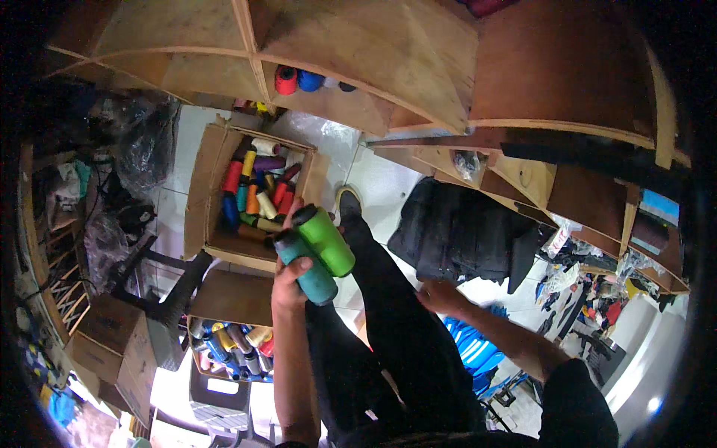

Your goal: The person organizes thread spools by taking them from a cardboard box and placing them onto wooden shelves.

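Note:
My left hand point(288, 279) is closed around two large thread spools, a bright green one point(326, 243) and a teal one point(308, 270), held side by side above my legs. Its thumb lies across the teal spool; most of the other fingers are hidden behind the spools. My right hand point(442, 298) is beside my right knee, close to the dark trouser leg, and its blurred fingers do not show clearly. Just beyond the held spools, an open cardboard box point(196, 196) contains several thread spools in red, yellow, orange, blue, purple and cream.
A second box point(231, 297) of spools sits nearer, at the left. Wooden shelves point(358, 82) run across the far side, with red point(285, 80) and blue point(310, 81) spools underneath. Black folded fabric point(459, 235) lies right of my foot. Grey plastic furniture point(168, 328) stands left.

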Tool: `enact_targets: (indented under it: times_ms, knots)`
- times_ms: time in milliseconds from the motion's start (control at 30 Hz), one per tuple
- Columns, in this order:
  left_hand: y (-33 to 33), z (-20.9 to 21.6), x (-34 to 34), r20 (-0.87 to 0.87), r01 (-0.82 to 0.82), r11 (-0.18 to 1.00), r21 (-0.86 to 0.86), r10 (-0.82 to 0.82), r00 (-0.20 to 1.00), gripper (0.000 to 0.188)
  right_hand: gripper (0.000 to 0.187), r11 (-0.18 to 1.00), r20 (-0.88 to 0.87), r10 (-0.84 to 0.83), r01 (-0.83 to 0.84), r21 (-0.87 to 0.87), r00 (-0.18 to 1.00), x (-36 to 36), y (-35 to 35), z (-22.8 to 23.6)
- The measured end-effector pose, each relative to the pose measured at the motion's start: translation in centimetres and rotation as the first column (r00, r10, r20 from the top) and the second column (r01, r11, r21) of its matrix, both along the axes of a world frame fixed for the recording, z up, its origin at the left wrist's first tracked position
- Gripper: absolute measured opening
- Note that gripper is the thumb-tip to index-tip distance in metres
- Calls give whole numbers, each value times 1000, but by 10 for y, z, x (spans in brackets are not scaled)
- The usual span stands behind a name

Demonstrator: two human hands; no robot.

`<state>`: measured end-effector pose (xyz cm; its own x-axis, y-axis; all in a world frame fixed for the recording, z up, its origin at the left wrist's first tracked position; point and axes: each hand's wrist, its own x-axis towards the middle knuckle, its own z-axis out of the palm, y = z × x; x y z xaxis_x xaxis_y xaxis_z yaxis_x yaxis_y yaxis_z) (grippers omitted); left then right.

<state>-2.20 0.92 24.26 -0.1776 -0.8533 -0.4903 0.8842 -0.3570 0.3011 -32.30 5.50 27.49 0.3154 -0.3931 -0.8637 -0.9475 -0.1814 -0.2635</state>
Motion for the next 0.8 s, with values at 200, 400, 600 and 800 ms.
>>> enact_targets:
  times_ms: [200, 400, 600, 800]
  knots:
    - [-2, -5, 1, -8, 23, 999, 28, -23, 1000, 98, 40, -317, -708, -633, 730, 606, 313, -171, 218, 73]
    - [0, -2, 20, 76, 12, 998, 65, -17, 997, 94, 33, -330, -759, -633, 835, 440, 150, -135, 235, 88]
    - [-1, -14, 26, 95, 59, 996, 62, -64, 993, 92, 27, -155, -687, -693, 884, 441, 221, -124, 229, 79]
    - [-3, -43, 29, 84, 67, 994, 86, -75, 994, 90, 22, 317, -589, -423, 721, 616, 689, -149, 207, 52]
